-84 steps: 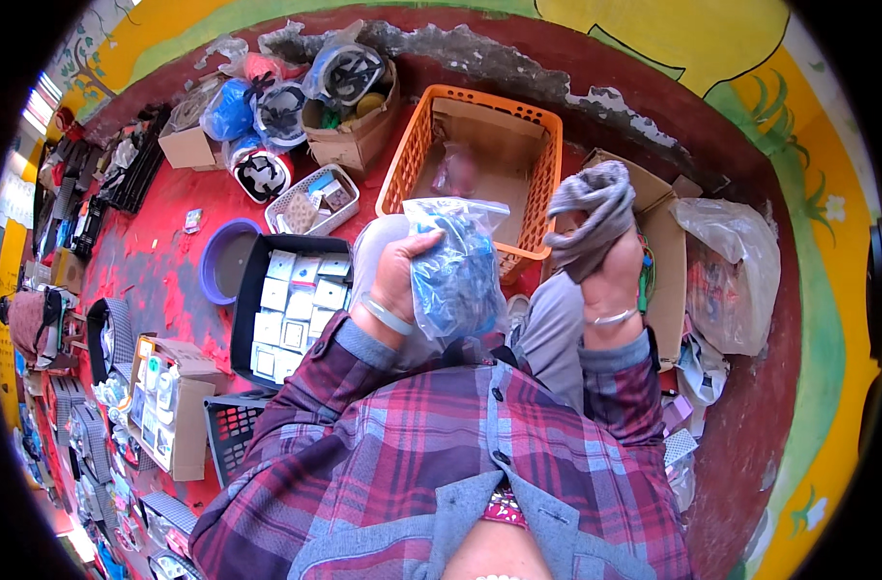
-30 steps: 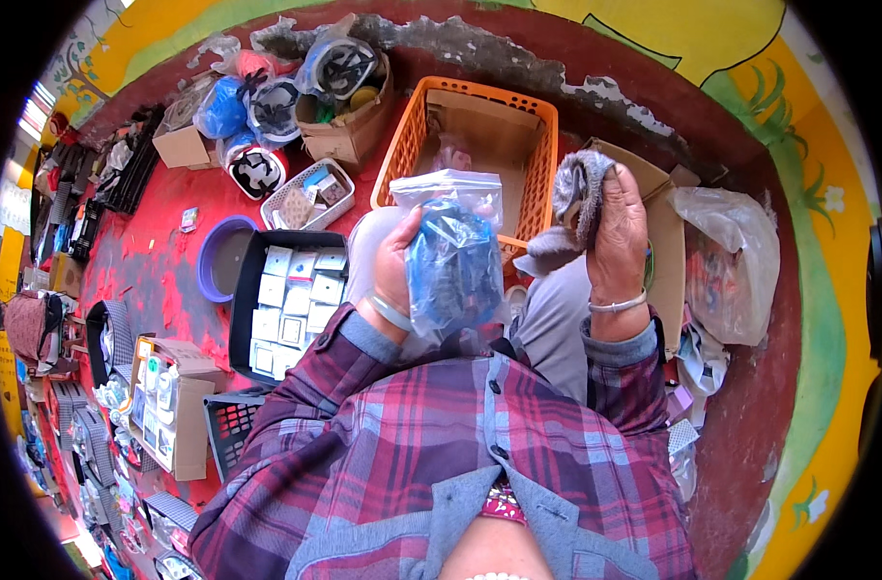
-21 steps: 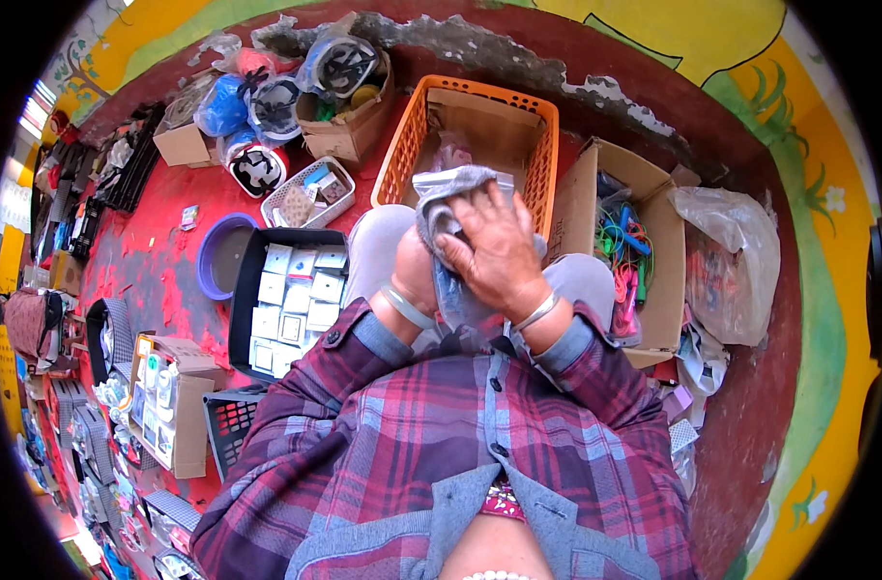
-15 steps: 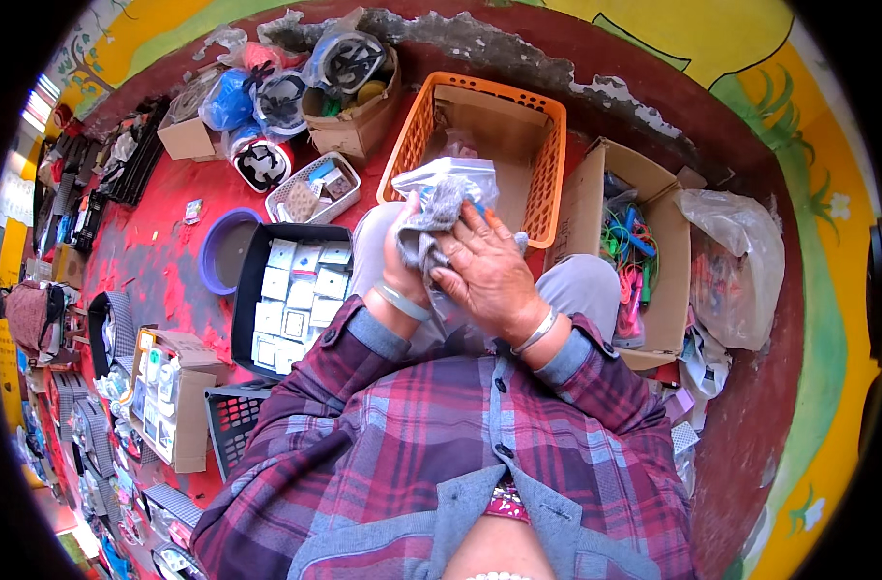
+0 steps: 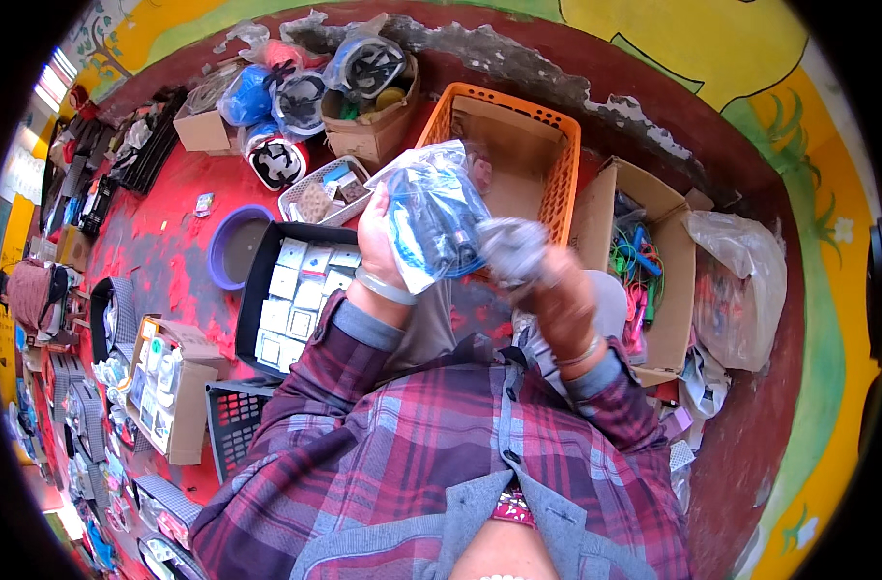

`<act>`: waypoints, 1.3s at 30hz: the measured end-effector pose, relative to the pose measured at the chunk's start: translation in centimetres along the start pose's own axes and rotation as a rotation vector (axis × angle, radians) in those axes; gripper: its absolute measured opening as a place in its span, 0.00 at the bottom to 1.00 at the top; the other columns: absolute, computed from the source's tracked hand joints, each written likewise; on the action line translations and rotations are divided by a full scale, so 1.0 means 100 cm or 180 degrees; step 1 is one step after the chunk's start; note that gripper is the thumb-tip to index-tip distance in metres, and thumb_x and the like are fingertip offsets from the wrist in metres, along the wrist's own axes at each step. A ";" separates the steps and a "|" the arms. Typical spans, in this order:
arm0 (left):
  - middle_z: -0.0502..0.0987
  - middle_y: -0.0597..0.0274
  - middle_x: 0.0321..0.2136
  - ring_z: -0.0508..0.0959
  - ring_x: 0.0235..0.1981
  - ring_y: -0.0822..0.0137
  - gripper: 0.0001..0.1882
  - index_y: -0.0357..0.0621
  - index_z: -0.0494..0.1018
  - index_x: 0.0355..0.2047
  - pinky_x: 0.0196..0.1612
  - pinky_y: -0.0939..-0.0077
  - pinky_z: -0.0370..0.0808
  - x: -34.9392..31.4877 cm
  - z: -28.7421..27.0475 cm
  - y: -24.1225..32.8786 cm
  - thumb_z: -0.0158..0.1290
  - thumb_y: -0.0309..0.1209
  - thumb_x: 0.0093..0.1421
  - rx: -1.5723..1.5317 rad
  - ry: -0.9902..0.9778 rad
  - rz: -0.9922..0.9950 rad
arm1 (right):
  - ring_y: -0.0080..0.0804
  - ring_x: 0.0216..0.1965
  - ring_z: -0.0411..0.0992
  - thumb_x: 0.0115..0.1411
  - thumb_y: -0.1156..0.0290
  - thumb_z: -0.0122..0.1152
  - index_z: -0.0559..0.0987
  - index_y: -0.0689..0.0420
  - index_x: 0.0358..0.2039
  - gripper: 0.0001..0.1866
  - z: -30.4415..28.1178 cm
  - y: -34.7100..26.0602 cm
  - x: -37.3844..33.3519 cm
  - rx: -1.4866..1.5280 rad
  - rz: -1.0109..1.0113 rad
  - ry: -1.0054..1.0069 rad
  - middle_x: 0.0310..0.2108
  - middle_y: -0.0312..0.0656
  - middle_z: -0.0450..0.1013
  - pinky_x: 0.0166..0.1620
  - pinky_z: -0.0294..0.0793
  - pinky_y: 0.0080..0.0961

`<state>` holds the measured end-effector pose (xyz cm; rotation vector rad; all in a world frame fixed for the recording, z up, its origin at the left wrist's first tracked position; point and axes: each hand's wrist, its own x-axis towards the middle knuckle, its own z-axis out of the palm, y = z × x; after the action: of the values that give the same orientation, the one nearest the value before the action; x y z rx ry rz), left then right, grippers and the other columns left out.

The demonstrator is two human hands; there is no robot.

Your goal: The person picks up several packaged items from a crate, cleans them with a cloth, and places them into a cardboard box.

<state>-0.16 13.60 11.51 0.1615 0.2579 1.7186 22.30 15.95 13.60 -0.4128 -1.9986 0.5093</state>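
My left hand (image 5: 374, 240) is closed on the left edge of a clear plastic bag (image 5: 435, 215) that holds black and blue contents, perhaps a coiled cord with handles. Its top flap tilts up and away from me. A crumpled grey cloth (image 5: 514, 253) is bunched in my right hand (image 5: 563, 302), just right of the bag. Motion smears both the cloth and the fingers round it. Whether the cloth touches the bag's right edge, I cannot tell.
Ahead stands an orange plastic basket (image 5: 573, 155) with cardboard inside. A carton (image 5: 675, 290) of colourful cords is on the right, beside a translucent sack (image 5: 740, 290). Leftward are a black tray (image 5: 245, 324) of small white boxes, a purple basin (image 5: 216, 253) and a white basket (image 5: 288, 205).
My hands have parted. The right one has moved right and toward me with the cloth, while the left keeps the bag, whose face now shows more fully.
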 end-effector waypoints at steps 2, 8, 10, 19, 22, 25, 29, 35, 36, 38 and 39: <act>0.67 0.45 0.52 0.70 0.52 0.50 0.29 0.37 0.60 0.57 0.56 0.55 0.65 -0.004 -0.001 0.001 0.30 0.48 0.66 0.0124 -0.0081 -0.0009 | 0.29 0.33 0.73 0.67 0.67 0.44 0.74 0.64 0.40 0.14 -0.015 0.009 0.012 -0.0163 0.1031 0.0750 0.32 0.43 0.74 0.36 0.73 0.24; 0.61 0.38 0.57 0.65 0.56 0.46 0.37 0.40 0.55 0.61 0.57 0.50 0.64 -0.021 0.022 -0.013 0.48 0.49 0.57 -0.0374 -0.0594 -0.0242 | 0.26 0.36 0.73 0.66 0.65 0.46 0.73 0.61 0.45 0.14 -0.063 0.028 0.030 0.3082 0.3248 0.1567 0.35 0.39 0.74 0.42 0.72 0.22; 0.61 0.38 0.57 0.66 0.56 0.47 0.36 0.41 0.54 0.61 0.57 0.52 0.64 -0.023 0.020 -0.019 0.49 0.46 0.56 -0.0002 -0.0641 -0.0250 | 0.28 0.41 0.72 0.65 0.68 0.47 0.71 0.62 0.48 0.14 -0.062 0.011 0.038 0.3574 0.3290 0.1703 0.39 0.40 0.73 0.46 0.71 0.24; 0.68 0.46 0.53 0.71 0.52 0.53 0.31 0.38 0.59 0.58 0.57 0.60 0.66 -0.025 0.009 -0.032 0.49 0.38 0.55 0.0424 -0.0196 -0.0339 | 0.47 0.55 0.64 0.62 0.70 0.51 0.65 0.65 0.55 0.22 -0.022 -0.032 0.040 -0.0171 0.0264 -0.0522 0.53 0.53 0.65 0.58 0.59 0.35; 0.73 0.50 0.48 0.74 0.47 0.54 0.24 0.37 0.65 0.53 0.56 0.61 0.67 -0.033 0.018 -0.043 0.46 0.37 0.58 -0.0217 -0.0350 -0.0770 | 0.53 0.64 0.50 0.62 0.64 0.48 0.63 0.65 0.58 0.26 0.008 -0.029 0.003 0.0021 0.0665 -0.0635 0.62 0.59 0.52 0.63 0.50 0.37; 0.73 0.51 0.47 0.74 0.48 0.56 0.24 0.36 0.65 0.53 0.55 0.61 0.68 -0.035 0.002 -0.049 0.46 0.36 0.58 -0.0117 -0.0429 -0.0914 | 0.54 0.63 0.51 0.62 0.64 0.46 0.63 0.65 0.58 0.26 0.003 -0.021 0.015 -0.0352 0.0479 -0.0786 0.61 0.58 0.53 0.63 0.48 0.38; 0.73 0.50 0.47 0.74 0.48 0.56 0.23 0.35 0.65 0.52 0.54 0.61 0.69 -0.034 0.002 -0.047 0.46 0.34 0.58 0.0151 -0.0415 -0.1122 | 0.52 0.63 0.52 0.63 0.67 0.45 0.66 0.63 0.56 0.23 0.001 -0.017 0.020 0.0078 0.0853 -0.0420 0.60 0.54 0.57 0.63 0.49 0.36; 0.72 0.55 0.45 0.75 0.45 0.60 0.25 0.38 0.60 0.56 0.51 0.67 0.70 -0.045 0.024 -0.050 0.48 0.26 0.57 0.0718 -0.0553 -0.1212 | 0.39 0.53 0.67 0.62 0.72 0.49 0.73 0.66 0.48 0.16 0.000 0.031 0.020 0.1721 0.1977 0.0216 0.53 0.49 0.67 0.55 0.64 0.24; 0.73 0.56 0.45 0.75 0.45 0.61 0.24 0.38 0.61 0.55 0.51 0.68 0.71 -0.043 0.021 -0.050 0.48 0.26 0.58 0.0801 -0.0549 -0.1238 | 0.37 0.52 0.68 0.63 0.70 0.47 0.73 0.65 0.49 0.17 0.000 0.031 0.016 0.1904 0.2167 0.0048 0.53 0.48 0.68 0.54 0.65 0.24; 0.73 0.58 0.43 0.76 0.43 0.63 0.21 0.38 0.62 0.53 0.49 0.71 0.72 -0.040 0.016 -0.051 0.48 0.26 0.59 0.0873 -0.0503 -0.1395 | 0.33 0.50 0.68 0.65 0.66 0.45 0.71 0.64 0.51 0.19 0.001 0.039 0.006 0.3048 0.2625 0.0147 0.51 0.45 0.68 0.53 0.66 0.23; 0.74 0.58 0.42 0.76 0.42 0.64 0.20 0.38 0.63 0.53 0.48 0.71 0.72 -0.040 0.020 -0.051 0.47 0.26 0.60 0.0921 -0.0442 -0.1341 | 0.32 0.50 0.68 0.66 0.64 0.44 0.69 0.64 0.53 0.20 0.004 0.049 -0.002 0.4013 0.2876 0.0436 0.51 0.44 0.68 0.53 0.67 0.23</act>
<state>5.87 10.60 12.24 0.4081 0.4066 1.2408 22.40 19.95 10.77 -0.4732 -0.9238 2.0357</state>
